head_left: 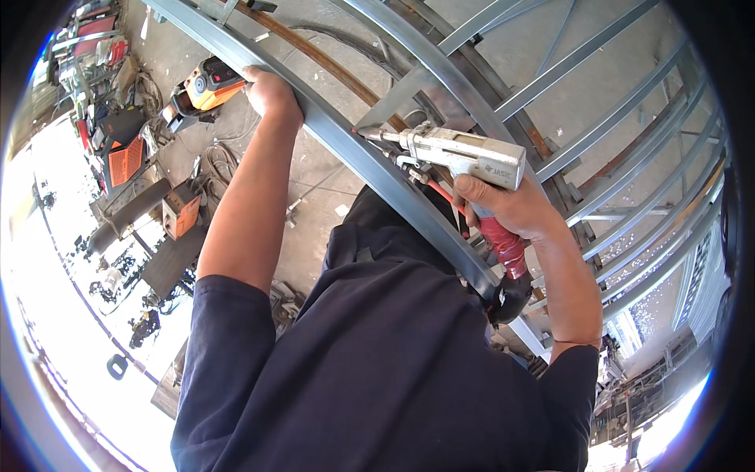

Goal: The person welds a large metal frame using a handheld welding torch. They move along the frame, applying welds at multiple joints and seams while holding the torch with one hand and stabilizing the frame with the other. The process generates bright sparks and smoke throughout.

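My right hand point(507, 206) is wrapped around the grip of a handheld welding gun point(472, 154), which has a pale metal body and red tape lower on its handle. Its nozzle points left, and the tip meets or nearly meets a long grey steel tube point(393, 189) running diagonally across in front of me. Further up the same tube, my left hand point(274, 98) is closed against its left edge; the fingers are partly hidden. An orange and black machine point(211, 83) appears just beyond the left hand, apparently lower down.
A frame of parallel steel bars point(582, 86) fills the right side. Rusty brown bars point(314, 59) lie beneath it. On the floor at left are coiled cables point(222, 165), an orange and black box point(126, 161) and scattered scrap. Strong light washes out the far left.
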Motion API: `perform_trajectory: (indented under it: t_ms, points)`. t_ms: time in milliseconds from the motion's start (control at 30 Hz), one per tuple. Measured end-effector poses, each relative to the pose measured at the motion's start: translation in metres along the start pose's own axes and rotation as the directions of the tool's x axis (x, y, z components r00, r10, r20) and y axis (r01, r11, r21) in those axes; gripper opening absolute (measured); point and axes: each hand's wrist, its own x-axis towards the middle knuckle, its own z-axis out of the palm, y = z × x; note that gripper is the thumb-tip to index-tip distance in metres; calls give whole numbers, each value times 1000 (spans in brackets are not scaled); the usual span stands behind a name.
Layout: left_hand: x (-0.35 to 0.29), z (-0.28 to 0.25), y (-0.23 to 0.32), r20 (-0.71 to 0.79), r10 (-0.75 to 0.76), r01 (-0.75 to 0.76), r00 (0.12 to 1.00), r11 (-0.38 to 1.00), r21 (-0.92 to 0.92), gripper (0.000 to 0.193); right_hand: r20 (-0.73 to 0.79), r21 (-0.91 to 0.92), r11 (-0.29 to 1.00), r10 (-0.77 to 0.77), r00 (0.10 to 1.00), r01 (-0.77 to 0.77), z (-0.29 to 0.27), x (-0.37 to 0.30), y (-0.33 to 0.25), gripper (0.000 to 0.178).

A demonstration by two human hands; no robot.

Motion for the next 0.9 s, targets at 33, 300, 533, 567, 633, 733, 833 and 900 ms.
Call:
perform_trajectory:
  t_ms: [33,300,533,567,633,733,833,900]
  points:
    - [0,0,-1,-1,-2,2,1000,1000,-3,73,3,2,1000,-4,1000,4,1,0,-4,58]
    - [-2,-1,0,5,-12,12,1000,1000,-3,74,47,-47,999,23,999,-21,0,0,-6,58]
    - [4,2,-4,28,-32,35,999,995,-94,74,34,-46,999,-5,999,6,4,1,-3,54]
    - [4,2,-3,13,-43,44,999,997,-65,73,35,-49,999,-3,999,5,4,1,-4,53]
    - [8,1,-5,5,-50,50,999,997,-65,73,42,-58,998,4,999,-1,4,2,-3,51]
    - [18,2,-10,64,-9,23,998,975,-219,72,50,-57,998,9,999,-6,5,2,-5,47]
    - [4,2,-3,47,-16,20,999,996,-85,71,62,-34,999,9,998,-7,4,1,-7,47]
    - [9,3,-7,76,14,-1,997,987,-160,71,73,-31,999,16,997,-13,2,1,-6,47]
